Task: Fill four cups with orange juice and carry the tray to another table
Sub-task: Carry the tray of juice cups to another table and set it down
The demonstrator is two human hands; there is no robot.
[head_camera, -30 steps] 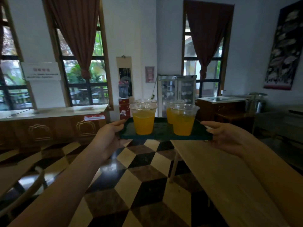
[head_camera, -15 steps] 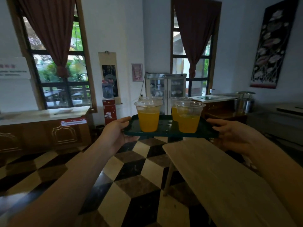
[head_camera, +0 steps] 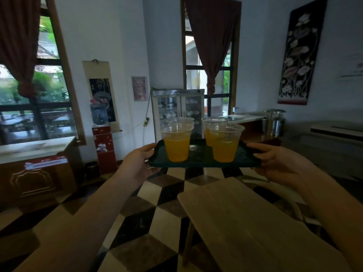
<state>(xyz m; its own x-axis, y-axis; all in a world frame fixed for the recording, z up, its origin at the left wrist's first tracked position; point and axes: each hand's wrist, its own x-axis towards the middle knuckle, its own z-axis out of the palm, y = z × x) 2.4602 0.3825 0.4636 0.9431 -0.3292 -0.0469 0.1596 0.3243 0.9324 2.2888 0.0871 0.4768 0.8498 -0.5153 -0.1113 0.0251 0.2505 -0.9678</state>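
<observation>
A dark green tray (head_camera: 202, 163) is held level in the air at chest height. My left hand (head_camera: 137, 163) grips its left edge and my right hand (head_camera: 279, 163) grips its right edge. Several clear plastic cups of orange juice stand on it: a front left cup (head_camera: 177, 143), a front right cup (head_camera: 225, 143), a back right cup (head_camera: 211, 127) and a back left cup (head_camera: 181, 120) mostly hidden behind the front one. A light wooden table (head_camera: 245, 222) lies below and in front of the tray.
A chequered tile floor (head_camera: 141, 216) spreads to the left of the table. A wooden counter (head_camera: 37, 173) runs along the left wall, with a red water dispenser (head_camera: 104, 148) beside it. A glass cabinet (head_camera: 176, 112) and steel pots (head_camera: 274, 122) stand at the back.
The view has swung to the left and moved closer to the wooden table. The tray stays held in both hands, with the cups upright.
</observation>
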